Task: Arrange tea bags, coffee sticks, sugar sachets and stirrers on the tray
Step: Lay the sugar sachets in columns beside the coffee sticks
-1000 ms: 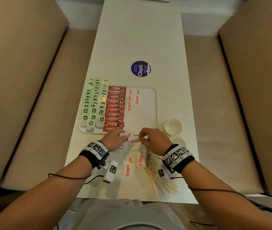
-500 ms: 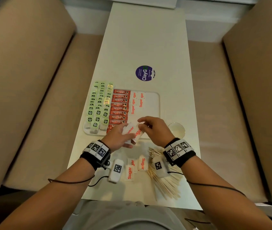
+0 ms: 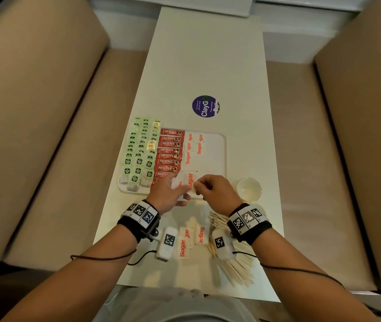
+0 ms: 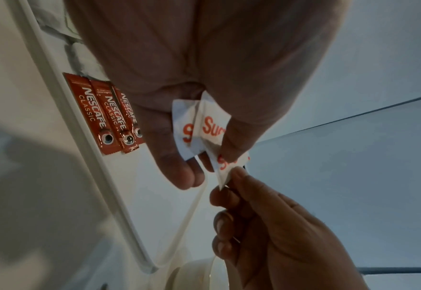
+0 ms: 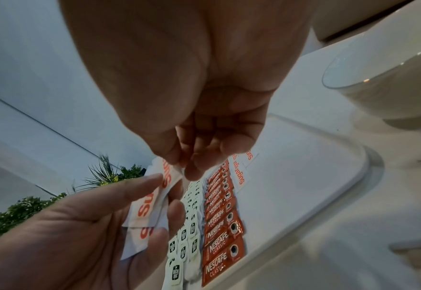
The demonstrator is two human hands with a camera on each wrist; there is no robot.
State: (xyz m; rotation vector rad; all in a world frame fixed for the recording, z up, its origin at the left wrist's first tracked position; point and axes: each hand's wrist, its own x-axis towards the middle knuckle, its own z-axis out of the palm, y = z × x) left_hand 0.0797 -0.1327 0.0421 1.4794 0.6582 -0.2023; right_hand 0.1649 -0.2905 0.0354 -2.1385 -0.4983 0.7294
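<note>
Sugar sachet passed from left hand to right, over the tray's near edge

One sugar sachet (image 4: 223, 166) is pinched by its corner between the right hand's (image 3: 215, 192) fingers (image 4: 239, 176), while a small fan of further sachets (image 4: 204, 125) is clamped between thumb and fingers of the left hand (image 3: 169, 194). The pinched sachet is held just beyond the left fingertips, its long axis running away from the person, in line with the sugar sachets (image 3: 194, 146) already laid on the tray (image 3: 222, 154). Bare tray floor lies ahead and to the right of the coffee sticks (image 3: 169, 154); the right hand is judged nearer to it. Loose sachets (image 3: 190, 240) and stirrers (image 3: 238, 268) are left near the worktop's near edge.
</note>
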